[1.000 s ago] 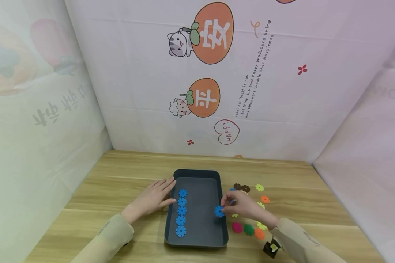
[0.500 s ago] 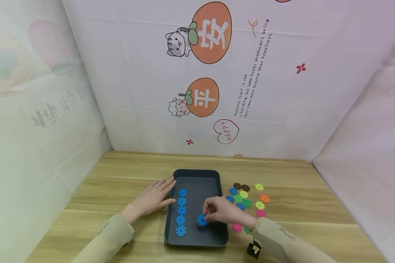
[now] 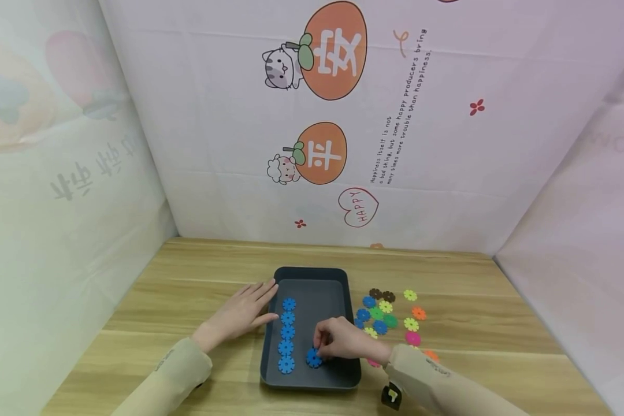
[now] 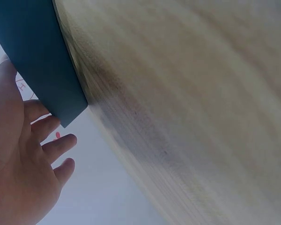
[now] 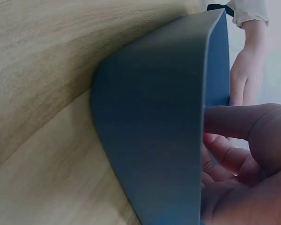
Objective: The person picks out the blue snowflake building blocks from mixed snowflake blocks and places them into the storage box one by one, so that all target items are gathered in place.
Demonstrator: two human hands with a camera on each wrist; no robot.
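In the head view a dark grey tray (image 3: 314, 289) holds a column of several blue notched discs (image 3: 288, 332) along its left side. My right hand (image 3: 343, 338) reaches over the tray's right wall and pinches another blue disc (image 3: 314, 358) low over the tray floor, right of the column's lower end; whether it touches the floor I cannot tell. My left hand (image 3: 241, 312) lies with straight fingers against the tray's left rim. The left wrist view shows that hand (image 4: 23, 145) touching the tray wall (image 4: 42, 51). In the right wrist view the wall (image 5: 150, 103) hides the pinched disc.
Right of the tray, loose discs lie on the wooden table (image 3: 478, 312): blue, yellow, a green one (image 3: 390, 320), brown, a pink one (image 3: 412, 338) and an orange one (image 3: 418, 313). My right forearm covers some. A printed cloth (image 3: 229, 144) stands behind the table.
My right hand has carried the blue disc from the tray's right edge leftward and toward the near end. My left hand has stayed at the rim.
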